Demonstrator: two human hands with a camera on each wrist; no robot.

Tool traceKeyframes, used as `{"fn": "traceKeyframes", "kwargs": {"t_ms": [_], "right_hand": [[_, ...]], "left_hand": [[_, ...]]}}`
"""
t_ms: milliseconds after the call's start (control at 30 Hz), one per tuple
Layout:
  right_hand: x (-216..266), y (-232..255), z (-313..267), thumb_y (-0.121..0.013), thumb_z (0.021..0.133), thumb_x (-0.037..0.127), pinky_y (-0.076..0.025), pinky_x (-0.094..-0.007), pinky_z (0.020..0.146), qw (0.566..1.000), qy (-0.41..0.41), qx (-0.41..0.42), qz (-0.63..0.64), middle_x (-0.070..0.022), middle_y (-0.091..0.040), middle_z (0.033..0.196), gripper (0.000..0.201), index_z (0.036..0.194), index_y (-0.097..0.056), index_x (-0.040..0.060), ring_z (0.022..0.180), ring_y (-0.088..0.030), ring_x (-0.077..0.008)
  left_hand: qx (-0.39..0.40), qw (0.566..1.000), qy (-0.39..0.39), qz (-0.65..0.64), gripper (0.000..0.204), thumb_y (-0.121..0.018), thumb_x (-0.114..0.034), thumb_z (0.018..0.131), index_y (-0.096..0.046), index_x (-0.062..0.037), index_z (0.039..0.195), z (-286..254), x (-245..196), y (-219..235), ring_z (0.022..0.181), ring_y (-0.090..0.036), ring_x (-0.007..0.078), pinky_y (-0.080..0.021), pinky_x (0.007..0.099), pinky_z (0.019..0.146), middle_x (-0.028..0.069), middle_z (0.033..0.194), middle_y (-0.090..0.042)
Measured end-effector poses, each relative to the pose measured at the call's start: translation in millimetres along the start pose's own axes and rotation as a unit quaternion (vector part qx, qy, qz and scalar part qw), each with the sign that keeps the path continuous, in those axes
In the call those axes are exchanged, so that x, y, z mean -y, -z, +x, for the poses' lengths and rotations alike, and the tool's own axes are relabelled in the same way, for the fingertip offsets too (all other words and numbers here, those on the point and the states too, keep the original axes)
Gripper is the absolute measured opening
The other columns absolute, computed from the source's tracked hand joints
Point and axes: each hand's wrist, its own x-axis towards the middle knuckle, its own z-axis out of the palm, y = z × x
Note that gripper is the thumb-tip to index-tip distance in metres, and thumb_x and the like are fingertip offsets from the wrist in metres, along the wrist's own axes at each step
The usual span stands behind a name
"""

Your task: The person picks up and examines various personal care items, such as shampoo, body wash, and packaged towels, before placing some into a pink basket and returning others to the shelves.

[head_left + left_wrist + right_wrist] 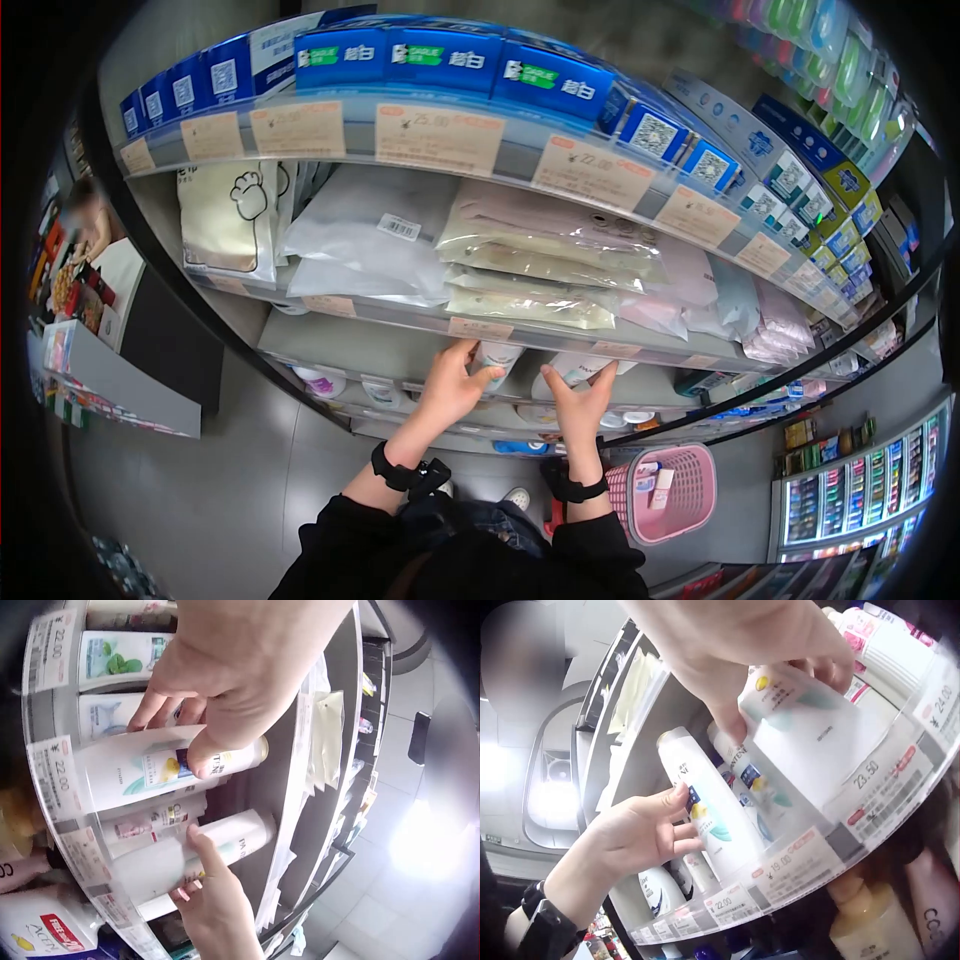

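Observation:
My left hand point(455, 385) grips a white Pantene bottle point(124, 769), thumb across its front label and fingers round the far side. The bottle stands at the front of a shelf, behind its clear lip. To the right, my right hand point(582, 405) holds a second white Pantene bottle point(806, 742) between thumb and fingers; this one leans, its base close to the price strip. Between the two held bottles, the right wrist view shows another Pantene bottle point(759, 784) upright on the shelf. My left hand point(634, 829) also shows there, beside its bottle.
Bagged textiles point(540, 250) lie on the shelf just above my hands, with blue boxes point(445, 55) higher up. Price tags point(795, 862) line the curved shelf lip. A pink basket point(690, 520) holding a few items sits at the lower right. More bottles point(660, 891) flank the held ones.

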Motion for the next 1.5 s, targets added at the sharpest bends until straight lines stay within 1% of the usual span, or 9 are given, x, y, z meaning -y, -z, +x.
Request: {"fn": "traceKeyframes", "kwargs": {"t_ms": [67,100,433,500,833,900,1333,1433,1500], "right_hand": [[-2.9,7.5,0.4,-0.082,0.069,0.008,-0.046,-0.0321,0.085,0.998,-0.004,0.056,0.005,-0.0143,-0.058,0.107,0.070,0.123,-0.039,-0.0032,0.096,-0.058,-0.0219],[-2.6,9.3,1.4,-0.082,0.069,0.008,-0.046,-0.0321,0.085,0.999,-0.004,0.051,0.005,-0.0143,-0.058,0.107,0.070,0.123,-0.039,-0.0032,0.096,-0.058,-0.0219],[-2.1,11.4,3.2,-0.083,0.070,0.015,-0.047,-0.0343,0.086,0.996,-0.019,0.068,0.050,-0.0168,-0.059,0.109,0.066,0.119,-0.043,-0.0033,0.098,-0.059,-0.0254],[-1.6,11.8,3.7,-0.083,0.070,0.014,-0.047,-0.0345,0.086,0.996,-0.019,0.069,0.050,-0.0173,-0.059,0.110,0.066,0.119,-0.043,-0.0035,0.099,-0.060,-0.0257],[-4.2,13.3,5.1,-0.083,0.069,0.013,-0.048,-0.0353,0.085,0.996,-0.017,0.073,0.051,-0.0180,-0.060,0.109,0.068,0.120,-0.042,-0.0032,0.098,-0.061,-0.0274],[-1.2,14.3,5.3,-0.083,0.068,0.013,-0.048,-0.0354,0.085,0.995,-0.026,0.075,0.055,-0.0179,-0.061,0.108,0.068,0.121,-0.042,-0.0031,0.098,-0.061,-0.0275],[1.4,5.6,4.1,-0.085,0.067,0.017,-0.049,-0.0347,0.083,0.995,-0.030,0.094,0.029,-0.0170,-0.063,0.105,0.067,0.118,-0.046,-0.0034,0.094,-0.062,-0.0257],[8.5,-6.2,0.8,-0.086,0.066,0.022,-0.049,-0.0362,0.081,0.994,-0.023,0.099,0.030,-0.0180,-0.063,0.102,0.068,0.117,-0.048,-0.0036,0.092,-0.062,-0.0282],[6.3,-16.2,-2.2,-0.086,0.065,0.028,-0.048,-0.0379,0.083,0.994,-0.012,0.103,0.029,-0.0204,-0.061,0.106,0.072,0.118,-0.048,-0.0037,0.094,-0.061,-0.0316]], "left_hand": [[-0.015,0.999,-0.019,0.034,0.042,-0.075,-0.009,0.073,-0.058,0.0024,0.109,2.5,1.8,-13.9,0.082,-0.064,0.0285,-0.049,0.0345,0.071,0.0204,0.095,-0.063],[0.002,0.999,0.012,0.039,0.042,-0.074,-0.002,0.075,-0.057,0.0072,0.113,3.6,-1.2,-17.8,0.101,-0.062,0.0228,-0.051,0.0359,0.088,0.0186,0.111,-0.062],[-0.053,0.998,-0.040,-0.004,0.039,-0.076,-0.011,0.075,-0.058,0.0048,0.106,11.7,12.9,-40.3,0.090,-0.065,0.0317,-0.051,0.0357,0.079,0.0202,0.098,-0.065],[-0.062,0.998,-0.017,0.026,0.035,-0.076,-0.008,0.076,-0.060,0.0066,0.104,13.7,14.7,-37.8,0.093,-0.064,0.0231,-0.050,0.0350,0.085,0.0172,0.100,-0.066],[-0.059,0.993,-0.043,0.091,0.030,-0.076,-0.003,0.072,-0.063,0.0060,0.098,19.0,17.1,-42.5,0.087,-0.066,0.0217,-0.051,0.0338,0.079,0.0152,0.092,-0.068],[-0.070,0.992,-0.042,0.096,0.023,-0.073,-0.008,0.075,-0.064,0.0017,0.093,19.6,13.6,-43.6,0.083,-0.064,0.0332,-0.049,0.0382,0.074,0.0159,0.088,-0.067],[-0.095,0.990,-0.084,0.058,0.025,-0.065,-0.006,0.079,-0.061,0.0034,0.102,37.3,29.9,-42.4,0.093,-0.062,0.0359,-0.047,0.0408,0.081,0.0197,0.097,-0.065],[-0.022,0.985,-0.065,0.161,0.035,-0.062,0.005,0.080,-0.056,0.0043,0.114,34.2,43.2,-33.4,0.102,-0.062,0.0239,-0.047,0.0311,0.087,0.0141,0.110,-0.063],[-0.010,1.000,-0.008,-0.025,0.032,-0.057,0.001,0.086,-0.054,0.0043,0.118,29.7,46.8,-31.7,0.106,-0.058,0.0233,-0.043,0.0322,0.093,0.0121,0.114,-0.061]]}}
